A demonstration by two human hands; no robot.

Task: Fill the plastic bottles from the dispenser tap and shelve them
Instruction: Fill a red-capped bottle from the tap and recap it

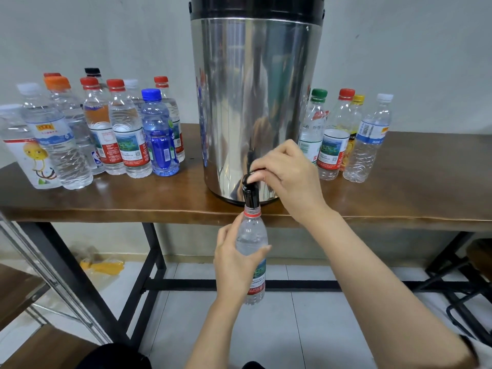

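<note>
A tall steel dispenser (255,102) stands on the wooden table (399,198), its black tap (250,191) jutting over the front edge. My left hand (235,265) grips an uncapped clear bottle (253,235) with a red neck ring and holds its mouth right under the tap spout. The bottle looks filled up to the shoulder. My right hand (287,177) pinches the tap's black lever with fingers and thumb.
Several capped bottles (127,129) holding water crowd the table left of the dispenser. Several emptier capped bottles (346,134) stand to its right. A shelf frame (34,265) rises at the lower left. A chair frame (468,275) sits at the right, below the table.
</note>
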